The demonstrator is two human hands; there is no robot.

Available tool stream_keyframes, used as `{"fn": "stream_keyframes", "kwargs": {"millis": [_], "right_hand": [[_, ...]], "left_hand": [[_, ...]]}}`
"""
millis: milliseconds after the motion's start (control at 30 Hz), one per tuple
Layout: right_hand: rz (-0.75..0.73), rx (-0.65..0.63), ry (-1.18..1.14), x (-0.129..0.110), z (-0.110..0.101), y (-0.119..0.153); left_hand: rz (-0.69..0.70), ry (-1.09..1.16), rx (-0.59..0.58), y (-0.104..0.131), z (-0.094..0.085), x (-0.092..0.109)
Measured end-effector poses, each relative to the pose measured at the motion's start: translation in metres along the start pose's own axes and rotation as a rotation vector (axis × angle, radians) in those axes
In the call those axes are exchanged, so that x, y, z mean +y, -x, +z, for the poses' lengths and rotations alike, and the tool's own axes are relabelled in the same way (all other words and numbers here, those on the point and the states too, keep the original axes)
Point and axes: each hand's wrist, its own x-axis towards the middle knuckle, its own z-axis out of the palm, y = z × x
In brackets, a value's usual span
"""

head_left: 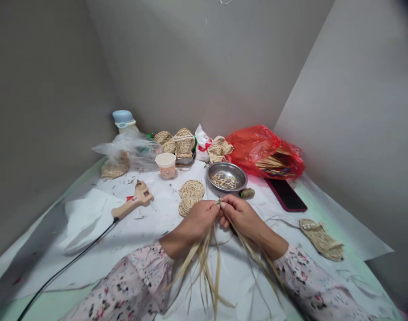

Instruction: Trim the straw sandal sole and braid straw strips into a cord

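Just on the near side of the round, shallow stainless-steel bowl [228, 190], the left hand [200, 217] and the right hand [240, 215] work close together, fingertips pinching the gathered top of a bundle of long, flat, straw-coloured strands [217, 281]. The loose ends fan out below the fingers toward the person; how the strands cross at the pinch cannot be told, as the fingers hide most of it.

Pale straw scraps [224, 181] lie inside the bowl. Against its near right side sits a small spool of olive thread [247, 193], and farther right lies a black-screened phone with a dark red edge [287, 195]. A figure-eight piece of coiled, braided straw [192, 191] lies left of the bowl, with a beige glue gun [137, 200] well beyond it on the same side. A white-and-peach paper cup [166, 166] also stands to the bowl's left. Behind the bowl to the right rests a translucent red plastic bag [249, 149].
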Motion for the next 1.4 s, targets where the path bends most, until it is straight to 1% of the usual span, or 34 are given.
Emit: {"fn": "stream_keyframes", "kwargs": {"millis": [67,167,267,400,533,667,733,800,867,933,1033,1200,1300,1400], "right_hand": [[0.023,-0.018,-0.035,0.002,0.001,0.000],[0.047,-0.045,-0.087,-0.001,0.001,0.002],[0.029,-0.022,-0.093,-0.007,0.000,0.003],[-0.007,0.036,0.016,-0.009,-0.002,0.003],[-0.074,0.110,0.183,-0.005,-0.003,0.001],[-0.156,0.162,0.276,-0.005,-0.003,0.001],[-0.154,0.187,0.295,-0.006,-0.003,0.001],[-0.135,0.218,0.308,-0.008,-0.004,0.001],[-0.123,0.237,0.313,-0.009,-0.005,0.001],[-0.122,0.243,0.315,-0.010,-0.005,0.001],[-0.130,0.249,0.334,-0.010,-0.004,0.001],[-0.135,0.269,0.332,-0.009,-0.001,0.002],[-0.128,0.286,0.274,-0.007,-0.001,0.001],[-0.119,0.312,0.198,-0.004,-0.001,0.000]], "left_hand": [[0.000,-0.004,-0.008,0.001,0.000,0.000],[0.014,0.011,-0.051,0.002,-0.001,0.003],[0.004,-0.016,-0.012,0.002,-0.002,0.005],[-0.026,-0.128,0.051,0.001,-0.001,0.006],[-0.042,-0.224,0.056,0.001,0.001,0.007],[-0.017,-0.228,0.064,0.001,0.003,0.006],[-0.021,-0.213,0.112,0.001,0.003,0.005],[-0.040,-0.181,0.188,0.001,0.002,0.005],[-0.057,-0.143,0.250,0.002,0.001,0.006],[-0.048,-0.120,0.278,0.002,-0.001,0.009],[-0.049,-0.087,0.285,0.002,-0.001,0.011],[-0.140,0.045,0.302,0.000,0.006,0.012],[-0.124,0.013,0.313,0.003,0.010,0.017],[-0.079,-0.119,0.324,0.009,0.013,0.024]]}}
